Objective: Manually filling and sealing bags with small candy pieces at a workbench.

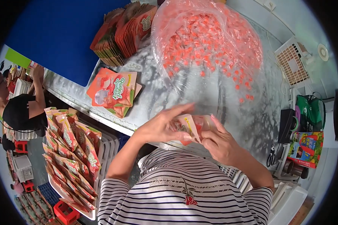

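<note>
Close in front of my striped shirt, a red and cream printed pouch [191,125] is held between both hands. My left hand [157,125] grips its left side, thumb across the front. My right hand [221,145] is at its right side, with fingers bent against it and the thumb raised along the edge. What lies inside the pouch is hard to make out. Left of my hands, a few similar pouches [114,90] lie in a small pile on the grey table [157,101]. Beyond my hands spreads a large clear plastic bag [161,56] of small, individually wrapped orange-red pieces [199,41].
Stacks of flat pouches [133,35] stand at the far left, beside a blue panel [56,37]. A white tray [89,214] of upright pouches sits below the table's left edge. Another person [22,108] works at left. Scissors [271,156] and a basket [293,63] are at right.
</note>
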Demonstrator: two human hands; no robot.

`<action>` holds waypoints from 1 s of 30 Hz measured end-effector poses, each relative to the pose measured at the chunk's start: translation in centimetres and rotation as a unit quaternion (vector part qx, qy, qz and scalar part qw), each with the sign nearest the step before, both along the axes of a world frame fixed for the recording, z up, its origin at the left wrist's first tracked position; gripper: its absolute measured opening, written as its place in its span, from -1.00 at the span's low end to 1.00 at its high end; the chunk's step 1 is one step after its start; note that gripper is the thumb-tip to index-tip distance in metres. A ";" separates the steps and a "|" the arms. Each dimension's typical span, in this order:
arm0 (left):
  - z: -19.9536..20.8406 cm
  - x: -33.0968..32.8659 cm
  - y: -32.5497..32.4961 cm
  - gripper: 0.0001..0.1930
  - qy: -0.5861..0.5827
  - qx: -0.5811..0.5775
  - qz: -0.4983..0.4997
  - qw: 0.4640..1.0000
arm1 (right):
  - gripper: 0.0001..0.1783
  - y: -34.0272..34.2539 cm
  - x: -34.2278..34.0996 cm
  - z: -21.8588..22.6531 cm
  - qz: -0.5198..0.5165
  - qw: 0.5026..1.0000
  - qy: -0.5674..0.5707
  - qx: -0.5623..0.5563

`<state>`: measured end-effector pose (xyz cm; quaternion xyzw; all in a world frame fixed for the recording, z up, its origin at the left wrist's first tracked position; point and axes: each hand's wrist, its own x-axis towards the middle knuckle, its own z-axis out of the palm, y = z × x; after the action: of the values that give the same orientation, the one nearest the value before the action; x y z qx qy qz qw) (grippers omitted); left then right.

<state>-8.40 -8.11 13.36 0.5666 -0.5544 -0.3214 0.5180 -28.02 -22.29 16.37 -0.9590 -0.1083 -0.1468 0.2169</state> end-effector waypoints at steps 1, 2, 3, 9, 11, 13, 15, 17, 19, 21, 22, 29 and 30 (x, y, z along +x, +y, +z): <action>-0.4 0.1 -0.1 -0.32 -0.002 0.000 -0.003 1.000 | -0.94 -0.1 0.0 0.2 0.023 1.000 -0.010 -0.015; -0.7 0.2 -0.1 -0.36 0.060 0.065 -0.063 0.994 | -0.94 -0.3 -0.1 0.1 0.020 1.000 -0.012 -0.016; -0.9 0.1 -0.3 -0.41 0.124 0.132 -0.125 0.976 | -0.94 -0.5 -0.4 0.0 0.015 1.000 -0.003 -0.014; -1.9 -3.7 0.6 -0.59 -0.079 -0.003 -0.019 0.997 | -0.80 -0.2 -1.1 3.3 -0.105 0.964 0.222 0.100; -2.2 -5.1 0.9 -0.58 -0.004 -0.010 0.006 1.000 | -0.74 -0.7 -0.4 3.3 -0.104 0.928 0.328 0.142; -1.9 -6.2 0.9 -0.58 0.017 -0.016 0.006 1.000 | -0.68 -1.4 0.2 1.8 0.057 0.950 0.264 0.157; -2.2 -7.2 0.8 -0.59 0.017 -0.035 -0.013 0.999 | -0.69 -1.0 1.1 1.6 0.077 0.915 0.376 0.127; -2.6 -7.9 1.0 -0.60 0.054 -0.043 -0.013 0.998 | -0.70 -1.3 1.8 1.4 0.097 0.866 0.481 0.096; -2.9 -8.0 1.0 -0.61 0.064 -0.052 0.033 0.996 | -0.73 -2.1 2.3 1.1 0.076 0.850 0.480 0.202; -2.5 -7.8 1.2 -0.63 0.077 -0.031 0.057 0.995 | -0.75 -2.0 2.6 2.2 0.064 0.872 0.456 0.169; -2.2 -7.7 1.3 -0.65 0.090 -0.008 0.080 0.993 | -0.76 -2.0 2.8 2.7 0.052 0.891 0.430 0.136; -1.1 -7.2 1.5 -0.62 0.179 0.059 0.071 0.979 | -0.74 -2.1 4.3 1.9 0.030 0.817 0.573 0.061; -1.1 -7.0 1.5 -0.62 0.179 0.059 0.071 0.979 | -0.76 -2.1 3.8 1.0 0.015 0.874 0.481 0.072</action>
<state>-15.41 -6.60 12.30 0.5678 -0.3908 -0.4121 0.5959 -24.23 -24.37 17.35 -0.8914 0.0056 0.3283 0.3125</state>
